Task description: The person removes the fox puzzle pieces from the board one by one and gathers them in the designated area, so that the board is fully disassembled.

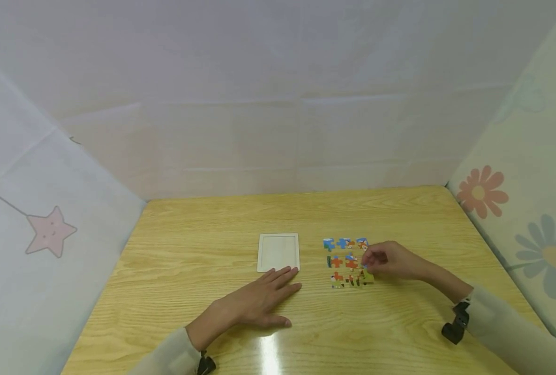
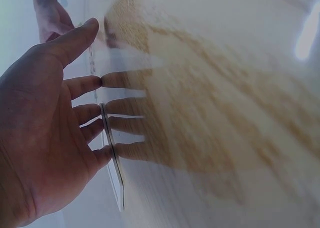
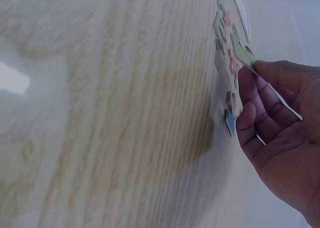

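Note:
My right hand [image 1: 388,261] pinches a green jigsaw piece [image 3: 242,54] between thumb and fingers, at the right side of the laid-out pieces. In the right wrist view this piece is tilted up off the table. Several other jigsaw pieces [image 1: 336,262], printed in blue, orange and green, lie in loose rows with small gaps between them. My left hand [image 1: 261,301] rests palm down with its fingers straight and spread. Its fingertips are at the lower edge of a pale rectangular puzzle tray [image 1: 278,252], which has a raised rim and nothing inside.
The wooden table [image 1: 203,229] reaches back to a white cloth wall [image 1: 259,140]. Cloth walls with a printed star [image 1: 51,232] and printed flowers [image 1: 482,192] stand at the left and right. Light glares off the table's front.

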### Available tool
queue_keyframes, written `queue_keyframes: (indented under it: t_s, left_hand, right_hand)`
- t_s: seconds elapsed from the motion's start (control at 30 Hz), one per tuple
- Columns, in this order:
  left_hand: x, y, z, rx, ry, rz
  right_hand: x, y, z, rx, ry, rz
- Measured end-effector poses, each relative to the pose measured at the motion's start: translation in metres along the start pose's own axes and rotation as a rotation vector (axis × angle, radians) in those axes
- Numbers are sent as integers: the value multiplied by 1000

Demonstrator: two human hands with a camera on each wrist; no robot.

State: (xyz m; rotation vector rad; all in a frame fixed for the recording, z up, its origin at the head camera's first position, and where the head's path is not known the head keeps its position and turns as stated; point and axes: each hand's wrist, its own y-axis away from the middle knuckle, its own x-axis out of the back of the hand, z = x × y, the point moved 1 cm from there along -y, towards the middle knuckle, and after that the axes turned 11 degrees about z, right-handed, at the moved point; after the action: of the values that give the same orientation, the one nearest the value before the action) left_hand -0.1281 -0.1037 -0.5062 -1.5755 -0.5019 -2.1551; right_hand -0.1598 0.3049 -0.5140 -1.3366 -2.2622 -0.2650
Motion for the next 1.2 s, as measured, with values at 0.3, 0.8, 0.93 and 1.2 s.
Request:
queue_keyframes:
  t_s: [0.3, 0.8, 0.93, 1.2]
  left_hand:
    - [-1, 0, 0, -10, 1, 8]
    - [-1, 0, -1, -15, -24, 17]
    - [-2, 1, -1, -13, -23, 16]
    - [-1, 1, 0, -7, -23, 10]
  right_hand:
    - [7, 13, 5, -33, 30, -3]
    - [7, 22, 12, -10, 82, 6]
    - [6, 22, 12, 4, 94, 13]
    - [6, 22, 8, 39, 119, 29]
